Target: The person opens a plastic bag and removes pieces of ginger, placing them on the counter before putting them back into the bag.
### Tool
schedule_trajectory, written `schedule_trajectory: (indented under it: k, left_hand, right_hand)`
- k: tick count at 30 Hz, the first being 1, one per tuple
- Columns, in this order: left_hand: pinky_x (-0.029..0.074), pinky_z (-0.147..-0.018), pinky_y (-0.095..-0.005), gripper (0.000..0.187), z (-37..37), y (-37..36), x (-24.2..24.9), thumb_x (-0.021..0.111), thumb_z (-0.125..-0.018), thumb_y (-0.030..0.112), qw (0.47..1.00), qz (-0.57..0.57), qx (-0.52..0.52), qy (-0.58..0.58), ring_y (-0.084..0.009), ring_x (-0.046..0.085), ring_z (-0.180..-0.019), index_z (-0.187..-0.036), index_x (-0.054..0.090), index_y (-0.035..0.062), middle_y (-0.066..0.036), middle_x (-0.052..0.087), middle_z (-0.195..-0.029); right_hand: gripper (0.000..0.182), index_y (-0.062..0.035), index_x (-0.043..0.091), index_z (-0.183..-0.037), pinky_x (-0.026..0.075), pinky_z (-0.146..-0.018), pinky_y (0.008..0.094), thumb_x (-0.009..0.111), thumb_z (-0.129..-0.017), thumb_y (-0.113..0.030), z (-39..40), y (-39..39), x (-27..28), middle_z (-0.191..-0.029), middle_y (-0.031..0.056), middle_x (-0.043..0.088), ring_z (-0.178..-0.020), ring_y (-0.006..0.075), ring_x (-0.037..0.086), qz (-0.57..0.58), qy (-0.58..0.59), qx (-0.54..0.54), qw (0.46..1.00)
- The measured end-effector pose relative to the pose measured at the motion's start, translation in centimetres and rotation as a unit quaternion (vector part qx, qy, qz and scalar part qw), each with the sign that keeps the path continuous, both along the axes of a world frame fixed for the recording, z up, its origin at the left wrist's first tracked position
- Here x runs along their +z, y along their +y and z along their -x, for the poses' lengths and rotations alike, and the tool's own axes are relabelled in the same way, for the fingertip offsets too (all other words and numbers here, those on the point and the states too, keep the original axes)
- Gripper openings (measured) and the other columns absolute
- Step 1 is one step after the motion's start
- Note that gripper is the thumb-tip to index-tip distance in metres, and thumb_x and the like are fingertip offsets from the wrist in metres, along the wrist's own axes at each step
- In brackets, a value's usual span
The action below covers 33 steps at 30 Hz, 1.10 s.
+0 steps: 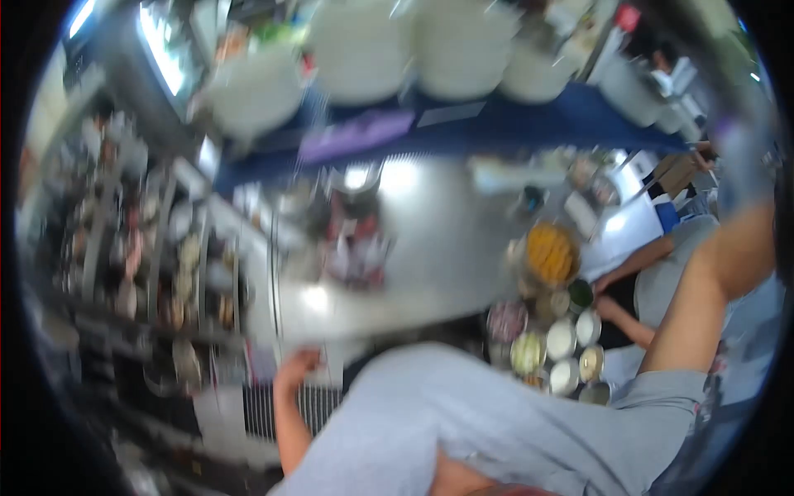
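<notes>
My left hand [299,369] hangs low beside the steel counter [438,240], its fingers loosely apart and nothing visible in them. Below it is a striped grate or mat [277,411]. My right arm is raised at the far right, and my right hand [742,161] is smeared by motion near the edge of the view. Whether it holds anything cannot be made out. On the counter lies a blurred bundle of reddish and white packets [356,248].
White plate stacks [360,50] line a blue shelf [529,124] bearing a purple cloth [356,136]. At right stand a tub of orange-yellow food [552,251] and several round containers [561,339]. Another person's hands [608,302] are beside them. Food-filled racks [157,248] are at left.
</notes>
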<state>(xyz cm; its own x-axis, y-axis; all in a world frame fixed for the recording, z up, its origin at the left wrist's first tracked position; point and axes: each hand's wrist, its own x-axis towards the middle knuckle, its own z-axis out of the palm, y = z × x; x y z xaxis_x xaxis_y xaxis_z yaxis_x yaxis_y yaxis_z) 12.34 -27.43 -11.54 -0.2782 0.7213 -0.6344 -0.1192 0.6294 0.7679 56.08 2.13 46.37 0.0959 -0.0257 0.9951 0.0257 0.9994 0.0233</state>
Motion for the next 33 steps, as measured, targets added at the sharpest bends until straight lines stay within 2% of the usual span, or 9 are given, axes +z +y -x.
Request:
schedule_trajectory:
  k: [6,9,12,16,19,21,24,27,33]
  left_hand:
    - [0.049,-0.073,-0.0267,0.032,0.4,6.6,3.6,0.055,-0.096,0.025,0.984,-0.103,-0.145,0.014,-0.015,0.063,-0.083,-0.117,0.059,0.0012,-0.006,0.067,-0.098]
    - [0.05,-0.077,-0.0271,0.03,0.3,7.5,-0.1,0.057,-0.096,0.024,0.968,-0.11,-0.226,0.017,-0.0157,0.064,-0.086,-0.114,0.06,0.0,-0.007,0.067,-0.099]
    - [0.049,-0.079,-0.0274,0.028,-1.5,7.5,-1.0,0.059,-0.095,0.023,0.945,-0.148,-0.285,0.064,-0.0156,0.063,-0.088,-0.111,0.06,-0.0005,-0.008,0.067,-0.098]
    - [0.05,-0.079,-0.0297,0.028,-3.6,7.8,0.2,0.061,-0.093,0.022,0.95,-0.184,-0.248,0.032,-0.0163,0.064,-0.087,-0.113,0.061,0.0019,-0.009,0.068,-0.096]
    - [0.05,-0.078,-0.0318,0.029,-6.1,8.8,2.0,0.061,-0.092,0.021,0.955,-0.194,-0.218,0.045,-0.0186,0.066,-0.086,-0.116,0.059,0.0039,-0.011,0.069,-0.097]
    - [0.051,-0.077,-0.0317,0.031,-7.8,9.4,1.9,0.06,-0.092,0.019,0.956,-0.209,-0.196,0.06,-0.0191,0.066,-0.086,-0.119,0.058,0.0046,-0.012,0.068,-0.098]
    - [0.051,-0.07,-0.0279,0.038,-10.0,10.7,1.9,0.058,-0.094,0.018,0.947,-0.266,-0.176,0.049,-0.0146,0.065,-0.08,-0.13,0.05,0.0054,-0.01,0.067,-0.09]
    - [0.051,-0.065,-0.0285,0.042,-11.9,13.0,4.2,0.057,-0.093,0.016,0.96,-0.258,-0.078,0.08,-0.0162,0.065,-0.072,-0.133,0.049,0.0048,-0.011,0.066,-0.085]
    - [0.053,-0.062,-0.033,0.047,-12.4,19.5,3.4,0.056,-0.092,0.018,0.966,-0.174,-0.16,0.107,-0.0197,0.067,-0.066,-0.135,0.045,0.0049,-0.012,0.066,-0.075]
  right_hand:
    - [0.025,-0.0037,0.06,-0.1,0.047,-0.077,0.029,0.069,-0.08,-0.015,0.8,-6.9,-26.1,-0.093,0.0056,0.058,-0.086,0.0159,0.057,0.306,-0.265,-0.294,0.866]
    - [0.023,-0.0025,0.056,-0.097,0.043,-0.069,0.0261,0.069,-0.078,-0.008,7.1,-8.3,-37.4,-0.084,0.0024,0.054,-0.075,0.0119,0.051,0.535,-0.316,-0.062,0.781]
    - [0.025,-0.0018,0.057,-0.098,0.044,-0.068,0.0278,0.067,-0.076,-0.007,9.8,-8.0,-45.1,-0.082,0.0078,0.055,-0.071,0.0176,0.05,0.573,-0.356,-0.117,0.729]
    - [0.029,-0.0014,0.057,-0.101,0.046,-0.073,0.0303,0.067,-0.075,-0.007,11.8,-7.2,-50.0,-0.087,0.0118,0.058,-0.075,0.022,0.055,0.61,-0.313,-0.139,0.714]
    - [0.034,-0.0007,0.056,-0.104,0.048,-0.079,0.0344,0.069,-0.074,-0.01,12.2,-5.3,-55.9,-0.094,0.0148,0.061,-0.084,0.0258,0.06,0.551,-0.32,-0.084,0.766]
    - [0.04,-0.0002,0.056,-0.108,0.048,-0.084,0.0381,0.073,-0.075,-0.016,12.7,-5.3,-56.9,-0.101,0.0177,0.062,-0.093,0.0291,0.062,0.592,-0.423,-0.077,0.682]
    - [0.043,0.0012,0.056,-0.109,0.048,-0.084,0.0389,0.074,-0.078,-0.023,12.5,-5.8,-56.5,-0.103,0.0185,0.063,-0.095,0.03,0.063,0.61,-0.369,-0.047,0.699]
    - [0.045,0.0018,0.055,-0.111,0.048,-0.085,0.0375,0.073,-0.081,-0.027,12.5,-5.6,-57.6,-0.101,0.0171,0.065,-0.094,0.0301,0.063,0.646,-0.332,-0.065,0.684]
    - [0.03,0.0023,0.058,-0.098,0.046,-0.072,0.0379,0.07,-0.082,-0.021,12.4,-3.9,-57.3,-0.081,0.0166,0.061,-0.075,0.0267,0.057,0.643,-0.375,-0.069,0.665]
